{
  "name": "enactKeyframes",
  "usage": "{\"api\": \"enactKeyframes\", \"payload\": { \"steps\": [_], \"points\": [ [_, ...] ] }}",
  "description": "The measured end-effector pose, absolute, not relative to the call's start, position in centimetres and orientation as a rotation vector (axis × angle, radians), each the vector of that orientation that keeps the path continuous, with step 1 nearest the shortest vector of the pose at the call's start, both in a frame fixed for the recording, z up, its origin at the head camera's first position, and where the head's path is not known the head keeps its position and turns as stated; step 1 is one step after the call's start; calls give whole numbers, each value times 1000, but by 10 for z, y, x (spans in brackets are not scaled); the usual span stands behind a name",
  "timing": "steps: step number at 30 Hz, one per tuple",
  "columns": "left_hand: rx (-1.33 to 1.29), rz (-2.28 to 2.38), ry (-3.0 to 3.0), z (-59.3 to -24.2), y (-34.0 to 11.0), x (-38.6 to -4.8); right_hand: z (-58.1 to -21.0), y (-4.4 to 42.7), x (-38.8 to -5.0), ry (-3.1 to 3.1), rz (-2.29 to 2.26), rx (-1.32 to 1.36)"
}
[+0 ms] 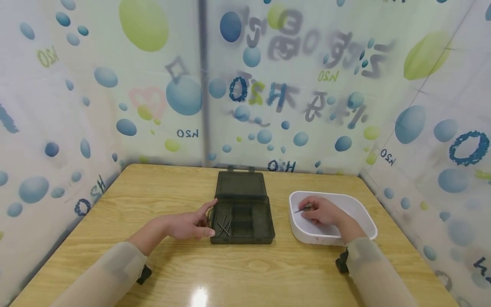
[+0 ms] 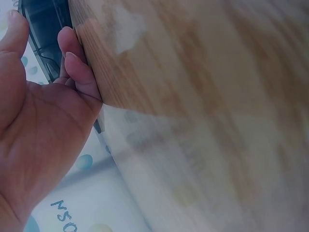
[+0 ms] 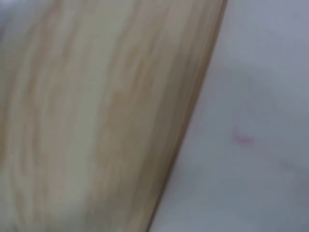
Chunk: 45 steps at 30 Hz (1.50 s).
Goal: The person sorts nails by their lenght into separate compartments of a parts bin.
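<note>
An open dark, see-through box (image 1: 262, 221) lies on the table, its lid (image 1: 241, 184) tipped back. Several thin dark screws or nails (image 1: 223, 226) lie crossed in its left compartment. Along the box's left side rests the left hand (image 1: 188, 225), thumb and index finger spread, touching the edge; the left wrist view shows its palm (image 2: 46, 121) beside the dark box (image 2: 48, 29). Over the left part of a white tray (image 1: 356, 209), the right hand (image 1: 324, 211) pinches a thin dark piece (image 1: 300, 209). The right wrist view does not show the hand.
The wooden table (image 1: 245, 273) reaches back to a patterned curtain (image 1: 161, 85), which also hangs along both sides. A strip of table lies between the box and the tray. Dark wrist devices (image 1: 144, 275) sit under both sleeves.
</note>
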<state>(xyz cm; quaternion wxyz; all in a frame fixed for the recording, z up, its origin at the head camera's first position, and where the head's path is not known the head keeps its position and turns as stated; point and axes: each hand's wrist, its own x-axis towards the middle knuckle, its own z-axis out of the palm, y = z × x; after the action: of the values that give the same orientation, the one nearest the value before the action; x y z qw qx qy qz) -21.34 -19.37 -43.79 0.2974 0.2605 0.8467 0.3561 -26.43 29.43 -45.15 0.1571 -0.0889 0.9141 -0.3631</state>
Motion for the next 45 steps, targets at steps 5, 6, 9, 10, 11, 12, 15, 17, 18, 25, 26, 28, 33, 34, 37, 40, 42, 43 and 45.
{"api": "enactKeyframes", "payload": {
  "steps": [5, 6, 9, 10, 11, 12, 15, 17, 18, 25, 26, 28, 33, 34, 37, 40, 42, 43, 45],
  "points": [
    [692, 940, 2263, -438, -193, -213, -453, 293, -264, 2632, -1013, -222],
    [692, 938, 2265, -437, -193, -213, -452, 293, -264, 2636, -1008, -214],
    [691, 934, 2267, -436, -192, -212, -451, 292, -263, 2654, -984, -204],
    [688, 933, 2267, -436, -192, -212, -451, 292, -263, 2662, -976, -204],
    [685, 932, 2267, -436, -192, -212, -451, 292, -263, 2671, -966, -201],
    [681, 931, 2269, -436, -192, -211, -451, 292, -263, 2678, -956, -205],
    [675, 933, 2271, -435, -192, -211, -450, 292, -263, 2700, -931, -224],
    [674, 936, 2271, -436, -192, -211, -451, 292, -264, 2710, -918, -245],
    [673, 939, 2269, -436, -192, -211, -451, 292, -264, 2713, -912, -260],
    [669, 956, 2249, -436, -192, -211, -453, 292, -265, 2724, -872, -325],
    [669, 957, 2248, -436, -192, -211, -453, 292, -265, 2726, -866, -343],
    [670, 952, 2253, -436, -193, -211, -452, 292, -264, 2729, -852, -363],
    [672, 938, 2261, -437, -193, -212, -451, 290, -263, 2732, -808, -372],
    [671, 938, 2262, -437, -193, -212, -450, 290, -263, 2737, -795, -376],
    [667, 938, 2265, -438, -193, -212, -449, 289, -262, 2752, -760, -395],
    [666, 936, 2266, -438, -193, -212, -449, 288, -261, 2769, -734, -414],
    [670, 937, 2266, -437, -193, -211, -448, 288, -261, 2776, -728, -418],
    [672, 937, 2266, -437, -193, -211, -448, 288, -261, 2780, -723, -420],
    [674, 942, 2265, -437, -193, -211, -448, 289, -261, 2789, -710, -418]
  ]
}}
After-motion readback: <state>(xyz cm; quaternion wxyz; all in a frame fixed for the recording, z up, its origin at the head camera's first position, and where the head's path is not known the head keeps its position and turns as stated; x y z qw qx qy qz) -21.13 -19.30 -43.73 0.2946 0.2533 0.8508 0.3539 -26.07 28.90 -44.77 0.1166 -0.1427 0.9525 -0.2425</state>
